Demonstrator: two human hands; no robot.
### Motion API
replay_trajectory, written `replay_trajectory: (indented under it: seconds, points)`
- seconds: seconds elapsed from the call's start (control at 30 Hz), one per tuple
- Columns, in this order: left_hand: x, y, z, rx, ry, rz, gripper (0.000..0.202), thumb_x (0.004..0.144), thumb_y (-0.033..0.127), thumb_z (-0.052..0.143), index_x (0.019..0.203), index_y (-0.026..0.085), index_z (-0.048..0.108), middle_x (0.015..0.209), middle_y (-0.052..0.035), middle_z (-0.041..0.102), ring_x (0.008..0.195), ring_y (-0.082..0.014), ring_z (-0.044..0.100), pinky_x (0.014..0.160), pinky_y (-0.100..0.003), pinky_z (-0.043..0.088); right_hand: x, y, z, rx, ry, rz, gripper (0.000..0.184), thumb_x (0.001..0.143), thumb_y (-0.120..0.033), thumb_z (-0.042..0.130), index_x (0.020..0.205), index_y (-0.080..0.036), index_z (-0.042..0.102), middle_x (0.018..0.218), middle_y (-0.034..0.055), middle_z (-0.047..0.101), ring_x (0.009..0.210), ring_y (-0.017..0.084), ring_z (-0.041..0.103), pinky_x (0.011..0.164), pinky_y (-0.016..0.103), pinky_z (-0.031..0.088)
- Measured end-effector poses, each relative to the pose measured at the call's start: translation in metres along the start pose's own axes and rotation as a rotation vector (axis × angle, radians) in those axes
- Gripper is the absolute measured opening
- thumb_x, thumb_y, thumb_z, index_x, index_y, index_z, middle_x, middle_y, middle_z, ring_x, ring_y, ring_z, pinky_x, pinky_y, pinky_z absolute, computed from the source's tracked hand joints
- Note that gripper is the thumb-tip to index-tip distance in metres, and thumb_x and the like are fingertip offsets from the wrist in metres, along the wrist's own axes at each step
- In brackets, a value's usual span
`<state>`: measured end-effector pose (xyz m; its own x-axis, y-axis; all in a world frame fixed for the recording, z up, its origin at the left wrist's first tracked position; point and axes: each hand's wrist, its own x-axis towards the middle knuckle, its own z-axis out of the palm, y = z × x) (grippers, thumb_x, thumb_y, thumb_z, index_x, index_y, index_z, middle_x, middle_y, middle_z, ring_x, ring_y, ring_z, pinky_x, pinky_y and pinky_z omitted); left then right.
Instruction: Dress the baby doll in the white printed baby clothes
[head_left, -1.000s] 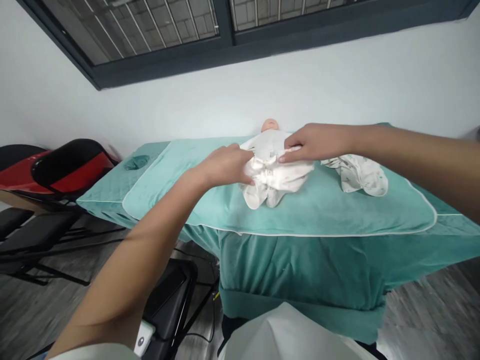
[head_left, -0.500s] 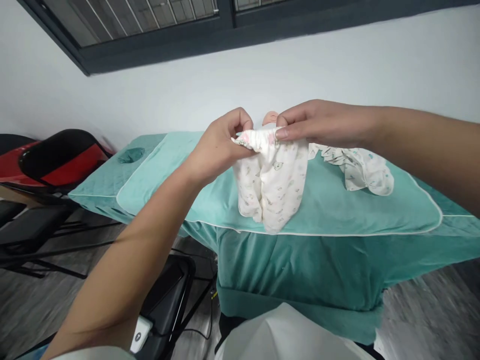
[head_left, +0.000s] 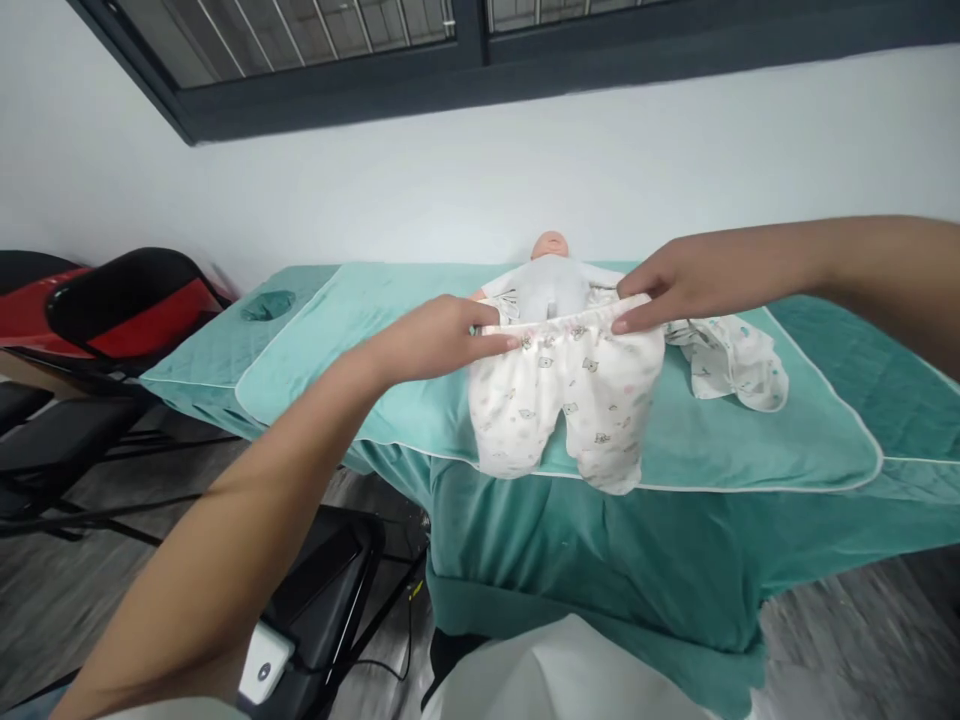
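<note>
A pair of white baby pants (head_left: 570,390) with small printed figures hangs spread between my hands, legs downward. My left hand (head_left: 442,338) pinches one end of the elastic waistband. The other end is between the thumb and fingers of my right hand (head_left: 660,285). Just behind the waistband a baby doll (head_left: 553,285) in a pale top lies on its back, head toward the wall; its lower body is hidden by the pants. To the right of the pants lies a crumpled white printed cloth (head_left: 735,360), possibly a garment.
A light green padded mat (head_left: 765,450) covers part of the green-draped bed (head_left: 592,560). Red and black chairs (head_left: 135,320) stand to the left. Below my left arm is a black seat (head_left: 330,570) holding a white device (head_left: 264,662) with a cable. A wall and window are behind.
The waistband, bunched half a second ago, is now stretched wide, with my hands farther apart and lower. The pants' two legs have spread, and more of the doll shows.
</note>
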<state>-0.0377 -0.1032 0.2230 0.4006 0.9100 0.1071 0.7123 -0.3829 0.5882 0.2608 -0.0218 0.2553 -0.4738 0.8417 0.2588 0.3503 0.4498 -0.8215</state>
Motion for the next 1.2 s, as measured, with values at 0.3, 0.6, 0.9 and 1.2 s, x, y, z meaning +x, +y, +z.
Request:
replay_trajectory:
  seconds: [0.3, 0.6, 0.9, 1.2]
  points:
    - [0.023, -0.021, 0.078, -0.723, 0.304, 0.076, 0.038, 0.090, 0.057, 0.063, 0.102, 0.022, 0.064, 0.102, -0.0059, 0.069, 0.100, -0.0218, 0.066, 0.086, -0.035, 0.055, 0.001, 0.007, 0.066, 0.173, -0.334, 0.094, 0.047, 0.078, -0.064, 0.076, 0.084, -0.018, 0.071, 0.083, 0.0046, 0.069, 0.091, 0.022, 0.069, 0.081, 0.036, 0.060]
    - [0.025, -0.064, 0.154, -0.742, 0.265, -0.159, 0.038, 0.088, 0.047, 0.069, 0.113, 0.019, 0.073, 0.111, -0.0092, 0.075, 0.105, -0.0294, 0.070, 0.095, -0.042, 0.056, 0.045, 0.072, 0.089, 0.624, 0.093, 0.033, 0.041, 0.085, -0.060, 0.074, 0.091, -0.021, 0.062, 0.099, 0.0040, 0.066, 0.104, 0.018, 0.065, 0.090, 0.032, 0.057]
    - [0.043, -0.060, 0.117, -0.448, 0.735, 0.104, 0.031, 0.092, 0.041, 0.065, 0.115, 0.019, 0.066, 0.121, -0.0075, 0.068, 0.113, -0.0223, 0.065, 0.104, -0.036, 0.052, 0.024, 0.115, 0.119, 0.319, -0.431, 0.543, 0.021, 0.075, -0.036, 0.075, 0.074, -0.017, 0.065, 0.079, 0.0079, 0.068, 0.066, 0.016, 0.060, 0.053, 0.025, 0.044]
    - [0.086, -0.135, 0.122, -0.503, 0.658, -0.421, 0.038, 0.086, 0.023, 0.063, 0.124, 0.018, 0.062, 0.124, -0.0117, 0.069, 0.116, -0.0285, 0.067, 0.104, -0.046, 0.053, 0.044, 0.136, 0.110, -0.157, -0.132, 0.329, 0.020, 0.085, -0.034, 0.059, 0.099, -0.022, 0.067, 0.100, 0.0053, 0.070, 0.095, 0.022, 0.065, 0.086, 0.036, 0.053]
